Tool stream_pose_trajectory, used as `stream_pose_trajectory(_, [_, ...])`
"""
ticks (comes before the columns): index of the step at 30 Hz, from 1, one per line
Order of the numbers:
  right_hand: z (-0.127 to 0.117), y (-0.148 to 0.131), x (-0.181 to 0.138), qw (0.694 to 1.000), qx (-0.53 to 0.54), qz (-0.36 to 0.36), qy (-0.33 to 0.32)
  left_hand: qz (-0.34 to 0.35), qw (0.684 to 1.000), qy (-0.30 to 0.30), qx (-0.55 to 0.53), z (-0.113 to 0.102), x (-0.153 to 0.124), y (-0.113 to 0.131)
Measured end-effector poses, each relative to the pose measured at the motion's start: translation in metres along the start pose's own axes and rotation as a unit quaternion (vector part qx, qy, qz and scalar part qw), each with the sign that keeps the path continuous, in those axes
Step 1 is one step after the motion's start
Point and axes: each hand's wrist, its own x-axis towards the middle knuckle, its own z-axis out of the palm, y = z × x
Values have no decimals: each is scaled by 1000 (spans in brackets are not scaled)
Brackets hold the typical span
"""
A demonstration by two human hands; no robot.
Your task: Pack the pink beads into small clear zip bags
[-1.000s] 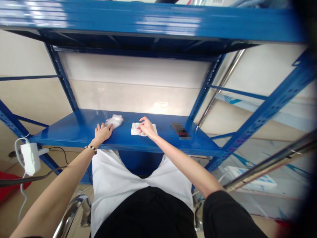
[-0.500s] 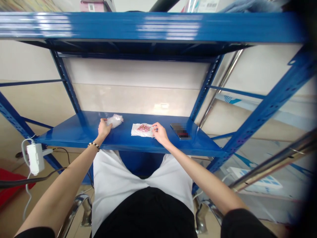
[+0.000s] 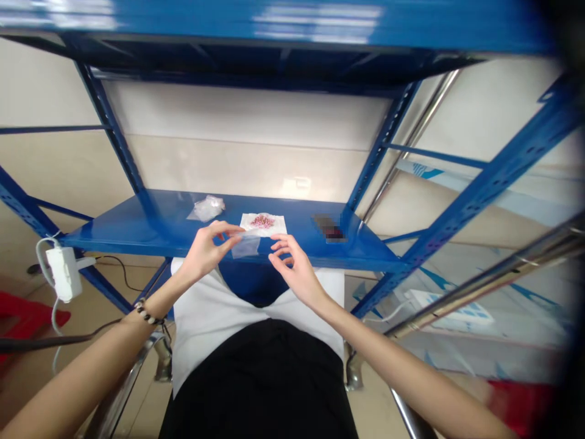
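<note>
A small clear plastic bag (image 3: 247, 245) hangs from the fingertips of my left hand (image 3: 208, 249), near the shelf's front edge. Close to the bag's right side is my right hand (image 3: 296, 268), its fingers spread and curved with nothing in them. Just behind the bag, a white paper sheet (image 3: 278, 227) lies on the blue shelf (image 3: 150, 228) with a heap of small pink and reddish beads (image 3: 262, 221) on it. Farther left, a crumpled clear plastic bundle (image 3: 208, 208) rests on the shelf.
A phone-like dark flat object (image 3: 326, 227), partly blurred out, lies to the right on the shelf. Overhead runs the upper shelf's blue beam (image 3: 205, 18). Blue posts stand at both sides. A white power adapter (image 3: 64, 273) with cables hangs at the left.
My left hand has left the plastic bundle and come to the middle with a small clear bag. My right hand has let go of the paper and drawn back toward me. The view has tilted down.
</note>
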Motion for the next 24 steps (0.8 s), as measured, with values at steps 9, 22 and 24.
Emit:
stream_pose_trajectory(9, [16,21,-39,995,-77,-55,-45,-7,996,-79,-48,74,-70,12])
stream_pose_trajectory(22, [18,27,-45,976,-167,-142,-9,-58,954,-121,-268,70,-76,15])
stream_pose_trajectory(24, [18,29,-44,976,-160,-147,-22,-60,942,-140,-298,71,-76,11])
